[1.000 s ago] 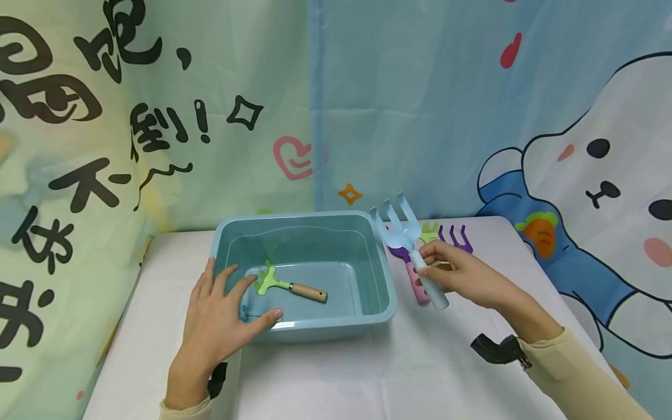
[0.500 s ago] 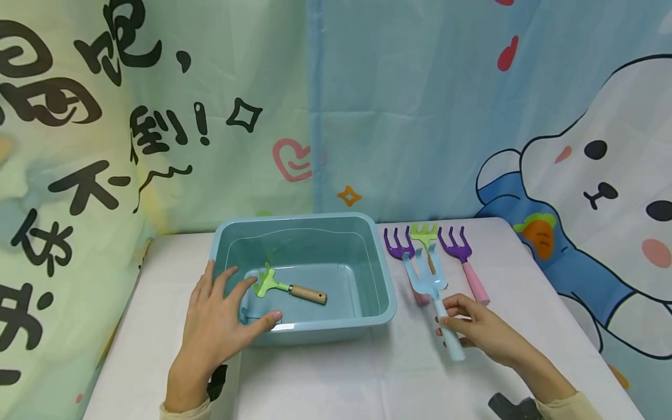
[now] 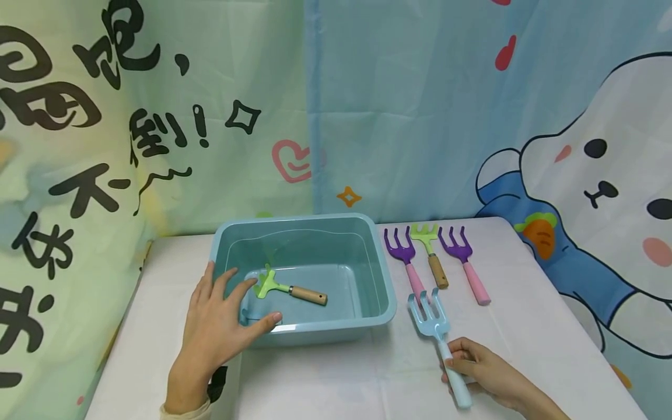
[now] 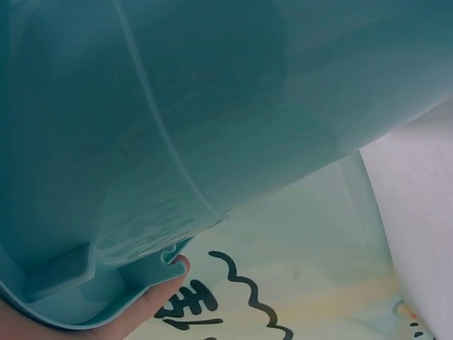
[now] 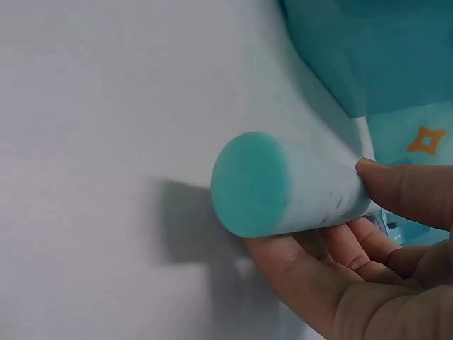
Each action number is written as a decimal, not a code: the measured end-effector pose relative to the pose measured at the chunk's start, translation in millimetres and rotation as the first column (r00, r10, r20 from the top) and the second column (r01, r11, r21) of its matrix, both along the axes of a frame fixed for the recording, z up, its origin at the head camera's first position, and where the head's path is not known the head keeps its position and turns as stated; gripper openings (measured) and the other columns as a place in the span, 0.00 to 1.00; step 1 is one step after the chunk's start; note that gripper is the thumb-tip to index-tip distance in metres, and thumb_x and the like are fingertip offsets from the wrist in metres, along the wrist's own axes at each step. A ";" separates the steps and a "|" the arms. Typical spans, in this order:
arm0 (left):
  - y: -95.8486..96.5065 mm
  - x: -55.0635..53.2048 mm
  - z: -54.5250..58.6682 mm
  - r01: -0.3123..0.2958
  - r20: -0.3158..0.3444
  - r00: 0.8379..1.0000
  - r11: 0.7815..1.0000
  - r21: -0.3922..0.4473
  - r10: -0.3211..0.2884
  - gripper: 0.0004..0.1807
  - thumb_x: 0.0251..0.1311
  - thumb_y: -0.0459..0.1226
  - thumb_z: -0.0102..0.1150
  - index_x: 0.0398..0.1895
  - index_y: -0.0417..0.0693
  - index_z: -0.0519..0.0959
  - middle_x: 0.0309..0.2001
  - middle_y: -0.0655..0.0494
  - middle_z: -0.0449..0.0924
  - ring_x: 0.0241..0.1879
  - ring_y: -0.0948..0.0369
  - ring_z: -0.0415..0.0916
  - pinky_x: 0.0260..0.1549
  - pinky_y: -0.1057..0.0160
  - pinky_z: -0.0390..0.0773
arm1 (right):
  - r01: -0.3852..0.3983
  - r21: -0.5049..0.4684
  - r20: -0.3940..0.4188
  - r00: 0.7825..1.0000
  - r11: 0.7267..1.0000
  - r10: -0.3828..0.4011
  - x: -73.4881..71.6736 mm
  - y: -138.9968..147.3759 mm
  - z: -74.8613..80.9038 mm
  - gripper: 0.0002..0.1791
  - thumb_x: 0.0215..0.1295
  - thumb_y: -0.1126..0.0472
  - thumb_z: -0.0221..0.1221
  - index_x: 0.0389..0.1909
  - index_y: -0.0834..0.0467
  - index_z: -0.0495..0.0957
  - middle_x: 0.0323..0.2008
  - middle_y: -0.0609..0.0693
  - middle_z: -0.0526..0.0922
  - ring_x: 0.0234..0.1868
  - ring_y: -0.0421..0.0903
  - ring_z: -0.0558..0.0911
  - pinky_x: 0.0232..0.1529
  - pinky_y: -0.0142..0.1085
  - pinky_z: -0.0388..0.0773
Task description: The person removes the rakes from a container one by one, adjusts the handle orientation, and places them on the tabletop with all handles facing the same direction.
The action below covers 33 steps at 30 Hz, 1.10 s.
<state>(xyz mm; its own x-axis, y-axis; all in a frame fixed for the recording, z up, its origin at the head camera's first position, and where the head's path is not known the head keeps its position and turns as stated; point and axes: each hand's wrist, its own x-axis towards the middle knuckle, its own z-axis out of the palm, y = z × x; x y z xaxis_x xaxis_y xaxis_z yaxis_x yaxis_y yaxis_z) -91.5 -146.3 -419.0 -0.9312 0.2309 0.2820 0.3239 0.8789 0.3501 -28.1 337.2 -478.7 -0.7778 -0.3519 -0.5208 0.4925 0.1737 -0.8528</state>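
A light blue garden hand fork (image 3: 434, 324) is pinched by its handle between the thumb and fingers of my right hand (image 3: 488, 370). Its tines point away from me, over the handle end of a purple fork. In the right wrist view the rounded handle end (image 5: 251, 185) faces the camera, with a shadow on the cloth below. My left hand (image 3: 217, 329), fingers spread, rests at the front left corner of a teal plastic bin (image 3: 336, 329). Inside the bin lies a small green hand rake (image 3: 270, 283) with a wooden handle.
Right of the bin lie a purple fork with pink handle (image 3: 401, 252), a green rake with wooden handle (image 3: 437, 271) and another purple fork (image 3: 474, 280). A white cloth (image 3: 325, 379) covers the table. Printed curtains (image 3: 409, 116) hang behind.
My right hand has carried the light blue fork from beside the bin's right rim down and toward me, uncovering the tools behind it. My left hand has stayed in place.
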 end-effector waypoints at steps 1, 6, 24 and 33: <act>0.6 0.1 -0.1 0.000 0.000 1.000 1.000 0.001 0.000 0.44 0.50 0.74 0.58 0.61 0.55 0.80 0.66 0.40 0.68 0.75 0.35 0.42 0.66 0.34 0.52 | 0.001 -0.008 0.006 1.000 1.000 -0.001 2.7 0.9 -1.6 0.21 0.76 0.63 0.52 0.57 0.76 0.58 0.43 0.60 0.75 0.43 0.54 0.82 0.44 0.52 0.82; 0.5 0.6 -0.4 -0.005 -0.002 1.000 1.000 0.006 0.005 0.44 0.49 0.74 0.58 0.60 0.55 0.80 0.66 0.41 0.68 0.75 0.35 0.42 0.66 0.34 0.52 | 0.019 -0.011 0.031 0.999 1.000 -0.018 8.6 2.9 -8.0 0.20 0.76 0.64 0.52 0.56 0.76 0.60 0.42 0.59 0.77 0.42 0.53 0.83 0.44 0.51 0.83; 1.2 1.1 1.1 0.002 0.001 1.000 1.000 0.011 -0.002 0.44 0.50 0.73 0.58 0.60 0.54 0.80 0.66 0.40 0.68 0.75 0.35 0.41 0.67 0.34 0.51 | -0.011 0.219 -0.012 1.000 0.976 0.014 5.7 4.0 -3.1 0.23 0.76 0.60 0.53 0.56 0.78 0.65 0.43 0.58 0.79 0.42 0.53 0.82 0.40 0.51 0.83; 0.7 1.0 0.4 0.004 0.000 1.000 1.000 0.016 -0.004 0.44 0.50 0.73 0.58 0.60 0.54 0.80 0.66 0.40 0.68 0.75 0.35 0.41 0.66 0.34 0.51 | -0.036 0.386 -0.043 0.997 0.922 0.057 -1.3 0.1 8.2 0.20 0.74 0.61 0.55 0.53 0.77 0.71 0.39 0.54 0.78 0.40 0.50 0.78 0.38 0.48 0.84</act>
